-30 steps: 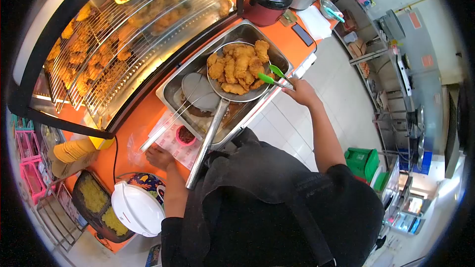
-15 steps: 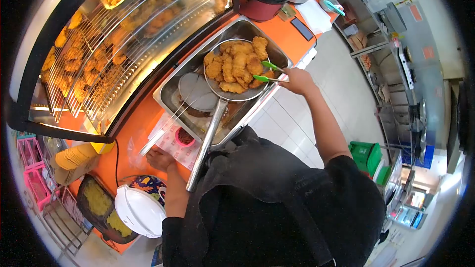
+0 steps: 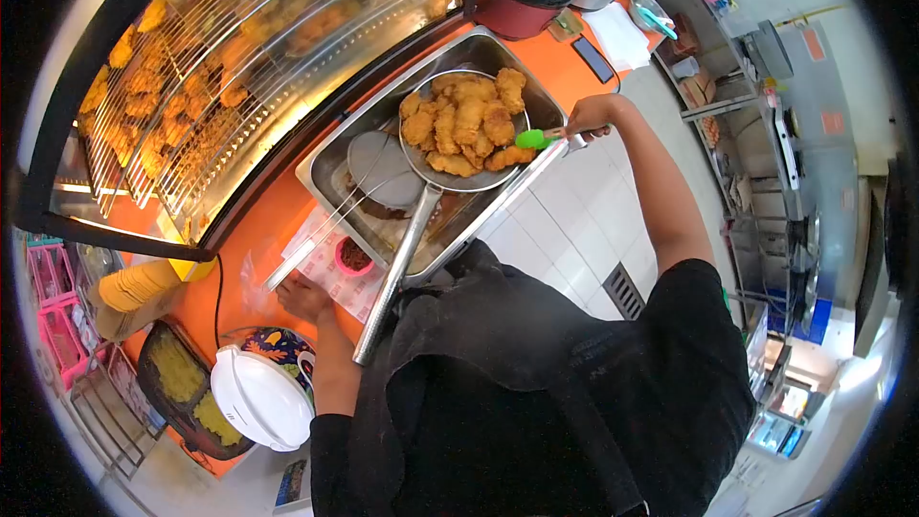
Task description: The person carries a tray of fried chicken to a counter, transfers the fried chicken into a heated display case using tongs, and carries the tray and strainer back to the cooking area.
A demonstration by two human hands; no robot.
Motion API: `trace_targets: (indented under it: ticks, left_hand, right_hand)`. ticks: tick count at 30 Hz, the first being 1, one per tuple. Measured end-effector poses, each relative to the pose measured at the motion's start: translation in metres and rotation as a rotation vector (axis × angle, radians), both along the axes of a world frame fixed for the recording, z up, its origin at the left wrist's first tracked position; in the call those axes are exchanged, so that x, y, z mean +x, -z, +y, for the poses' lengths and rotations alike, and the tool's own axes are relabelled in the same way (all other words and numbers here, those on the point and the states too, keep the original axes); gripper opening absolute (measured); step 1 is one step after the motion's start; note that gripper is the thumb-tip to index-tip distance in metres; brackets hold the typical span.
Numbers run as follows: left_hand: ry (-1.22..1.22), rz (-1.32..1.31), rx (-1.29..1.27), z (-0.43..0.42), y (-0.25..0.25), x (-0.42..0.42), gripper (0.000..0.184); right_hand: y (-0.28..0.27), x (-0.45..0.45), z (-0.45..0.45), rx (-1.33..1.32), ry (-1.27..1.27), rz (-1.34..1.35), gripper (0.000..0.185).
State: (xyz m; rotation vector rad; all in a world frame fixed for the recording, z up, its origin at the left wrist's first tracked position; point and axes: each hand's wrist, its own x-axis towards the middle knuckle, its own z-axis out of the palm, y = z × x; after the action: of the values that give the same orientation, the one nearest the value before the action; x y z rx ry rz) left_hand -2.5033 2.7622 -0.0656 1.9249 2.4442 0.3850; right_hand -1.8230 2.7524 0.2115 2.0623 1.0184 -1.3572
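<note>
My right hand point(image 3: 592, 116) is closed round green-tipped tongs point(image 3: 536, 139), whose tips are at the right edge of a round strainer, beside a piece of fried chicken. Fried chicken pieces point(image 3: 464, 124) fill the strainer, which lies over a steel tray point(image 3: 321, 168) with its long metal handle point(image 3: 397, 278) toward my body. Near the lower left, my left hand point(image 3: 304, 297) rests by the end of a second thin-handled tool point(image 3: 302, 254), on patterned paper point(image 3: 359, 299); its fingers are partly hidden. A pink cup point(image 3: 355, 257) of dark red contents stands beside it.
A lit glass display case point(image 3: 258, 201) with fried food on racks is at the upper left. Beyond the tray are a red cooker point(image 3: 522, 0) and a phone point(image 3: 593, 59). A white-lidded container point(image 3: 258, 397) and a dark tray of yellow food point(image 3: 177, 369) stand lower left.
My right hand has moved up and right with the tongs, whose tips have come together near the strainer's right rim. My left hand stays almost in place.
</note>
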Motion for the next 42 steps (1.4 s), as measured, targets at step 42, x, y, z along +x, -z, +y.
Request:
trace_targets:
  ticks: [42]
  left_hand:
    - [-0.118, -0.237, -0.051, -0.002, -0.018, -0.015, 0.026]
  right_hand:
    - [-0.369, -0.466, 0.424, 1.191, 0.014, 0.701, 0.030]
